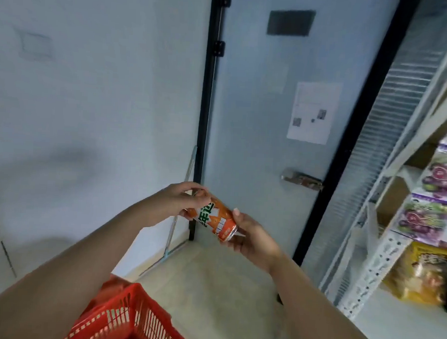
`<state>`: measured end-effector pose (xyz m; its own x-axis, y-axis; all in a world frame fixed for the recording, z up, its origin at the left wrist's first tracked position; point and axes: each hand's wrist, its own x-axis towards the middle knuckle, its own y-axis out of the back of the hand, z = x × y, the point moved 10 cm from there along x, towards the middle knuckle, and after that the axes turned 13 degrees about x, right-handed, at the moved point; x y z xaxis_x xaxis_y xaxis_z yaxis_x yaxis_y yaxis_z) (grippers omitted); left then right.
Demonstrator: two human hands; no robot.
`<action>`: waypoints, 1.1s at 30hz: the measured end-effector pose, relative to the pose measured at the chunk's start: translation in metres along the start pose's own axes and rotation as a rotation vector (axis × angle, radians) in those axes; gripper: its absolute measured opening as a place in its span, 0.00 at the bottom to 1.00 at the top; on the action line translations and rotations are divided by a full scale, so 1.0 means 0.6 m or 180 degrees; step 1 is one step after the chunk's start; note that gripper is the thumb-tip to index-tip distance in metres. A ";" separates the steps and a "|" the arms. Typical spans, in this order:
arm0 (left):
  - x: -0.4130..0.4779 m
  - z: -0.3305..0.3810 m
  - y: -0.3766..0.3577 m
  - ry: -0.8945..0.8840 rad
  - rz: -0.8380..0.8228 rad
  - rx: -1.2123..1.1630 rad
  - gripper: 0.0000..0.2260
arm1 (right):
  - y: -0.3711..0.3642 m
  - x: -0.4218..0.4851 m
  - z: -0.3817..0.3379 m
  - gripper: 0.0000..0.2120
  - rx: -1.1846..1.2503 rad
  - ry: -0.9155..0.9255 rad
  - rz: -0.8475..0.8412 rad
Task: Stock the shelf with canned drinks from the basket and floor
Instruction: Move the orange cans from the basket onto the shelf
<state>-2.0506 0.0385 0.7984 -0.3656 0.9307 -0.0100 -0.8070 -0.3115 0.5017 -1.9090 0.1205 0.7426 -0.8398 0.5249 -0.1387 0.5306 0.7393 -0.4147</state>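
Both hands held one orange soda can (214, 219) in the air, just above the red basket (131, 317). The left hand (179, 200) was curled around the can's top end, with its fingers closed on it. The right hand (250, 238) was half open and cupped the bottom end, with its thumb pressed on the side. The can was tilted. It was round, smooth and shiny, with green and white letters. The basket was plastic, with thin slits in its walls. Far to the right of the can stood a white metal shelf (383, 258) with purple snack bags (433, 203) and a yellow bag (424, 273).
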 end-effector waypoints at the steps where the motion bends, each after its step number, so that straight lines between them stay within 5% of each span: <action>1: 0.004 0.032 -0.026 -0.0084 -0.0099 -0.0005 0.19 | 0.024 -0.023 -0.022 0.31 0.0051 0.0074 0.0052; 9: 0.006 0.313 -0.240 -0.0768 -0.0393 0.0127 0.40 | 0.217 -0.258 -0.195 0.28 0.0361 0.0650 0.0420; 16: 0.000 0.574 -0.446 -0.1502 -0.0607 0.0587 0.23 | 0.373 -0.482 -0.317 0.25 0.0656 0.1150 0.0876; 20: -0.005 0.682 -0.536 -0.1934 -0.0686 0.0876 0.34 | 0.438 -0.574 -0.355 0.29 0.0708 0.1377 0.1095; 28: -0.016 0.856 -0.724 -0.2663 -0.1078 0.1197 0.28 | 0.571 -0.730 -0.409 0.20 0.0423 0.1882 0.1714; 33: -0.007 0.947 -0.818 -0.3105 -0.1273 0.1409 0.24 | 0.644 -0.797 -0.456 0.26 0.0157 0.2152 0.2060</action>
<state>-1.3897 0.2965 1.0440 0.5527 0.7604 0.3410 -0.4794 -0.0446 0.8765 -1.2707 0.2704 0.8951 -0.1295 0.9732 0.1901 0.8528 0.2071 -0.4793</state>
